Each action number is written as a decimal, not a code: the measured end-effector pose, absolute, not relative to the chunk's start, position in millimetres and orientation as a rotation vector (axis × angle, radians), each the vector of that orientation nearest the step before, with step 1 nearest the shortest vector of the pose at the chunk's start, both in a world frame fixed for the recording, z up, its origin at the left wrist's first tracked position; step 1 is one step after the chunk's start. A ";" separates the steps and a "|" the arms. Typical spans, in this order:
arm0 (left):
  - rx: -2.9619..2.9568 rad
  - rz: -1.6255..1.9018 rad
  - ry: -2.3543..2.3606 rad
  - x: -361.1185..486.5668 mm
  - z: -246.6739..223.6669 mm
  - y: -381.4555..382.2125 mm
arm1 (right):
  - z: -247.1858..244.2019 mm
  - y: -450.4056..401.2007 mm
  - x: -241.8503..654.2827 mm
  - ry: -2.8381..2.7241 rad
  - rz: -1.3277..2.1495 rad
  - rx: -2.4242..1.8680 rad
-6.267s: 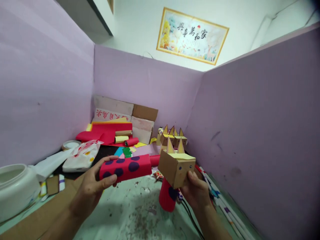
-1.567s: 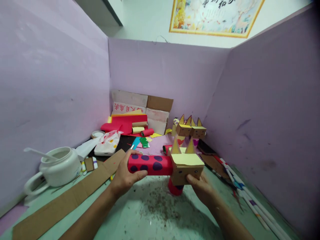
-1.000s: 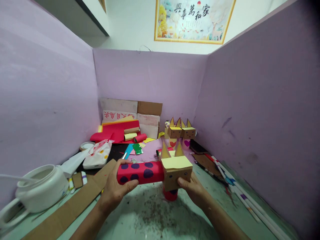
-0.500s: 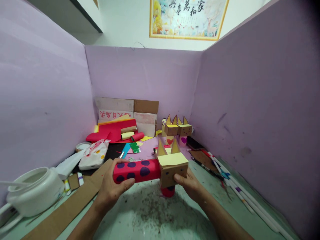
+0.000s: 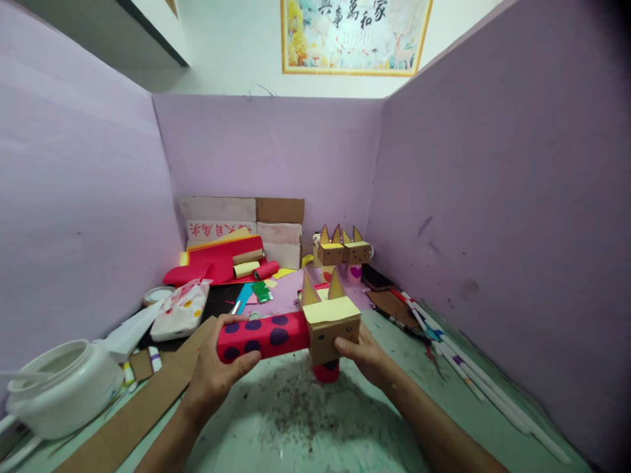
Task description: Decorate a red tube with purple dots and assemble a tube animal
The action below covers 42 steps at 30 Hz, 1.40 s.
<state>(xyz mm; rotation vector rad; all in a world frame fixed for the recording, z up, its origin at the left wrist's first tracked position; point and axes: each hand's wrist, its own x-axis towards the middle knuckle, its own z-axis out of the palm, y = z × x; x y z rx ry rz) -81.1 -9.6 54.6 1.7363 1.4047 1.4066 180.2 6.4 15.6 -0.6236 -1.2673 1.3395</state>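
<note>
A red paper-covered box body with purple spots (image 5: 279, 334) lies level in my left hand (image 5: 221, 368), the thumb in front and fingers behind its left end. At its right end is a cardboard animal head (image 5: 334, 332) with a pale yellow top, two pointed ears and small dots for eyes. My right hand (image 5: 367, 355) grips the head's right side, thumb on the front face. Below the head shows a red roll with a dark spot (image 5: 326, 372); I cannot tell whether it is attached. Behind stand two similar cardboard animals (image 5: 357, 253).
A white pot (image 5: 64, 387) and a long cardboard strip (image 5: 133, 407) lie at left. A tissue pack (image 5: 182, 309), red paper (image 5: 221, 259) and a cardboard box (image 5: 279, 236) sit farther back. Long white sticks (image 5: 497, 394) run along the right purple wall (image 5: 493, 197).
The view has shifted slightly, so the surroundings sit a little further left. Both hands keep the same grip on the spotted body and the head.
</note>
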 end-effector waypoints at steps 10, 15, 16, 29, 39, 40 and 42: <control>1.769 1.402 1.423 -84.5 51.3 -5.3 | 21.4 3.5 177.6 -1.264 1.344 -0.594; 1.777 1.401 1.426 -85.5 50.5 -4.3 | 24.7 4.1 178.2 -1.310 1.335 -0.578; 1.775 1.398 1.431 -85.6 50.6 -4.3 | 25.2 4.2 178.3 -1.323 1.335 -0.578; 1.619 1.391 1.383 -89.6 50.8 3.9 | 21.9 20.1 194.9 -1.570 1.296 -0.497; 1.507 1.444 1.259 -86.7 47.4 9.6 | 14.6 32.6 198.6 -1.574 1.332 -0.499; 1.511 1.444 1.266 -86.8 47.6 9.8 | 15.2 32.3 199.3 -1.572 1.331 -0.497; 1.514 1.447 1.276 -87.0 48.0 10.4 | 16.7 31.7 200.5 -1.570 1.328 -0.490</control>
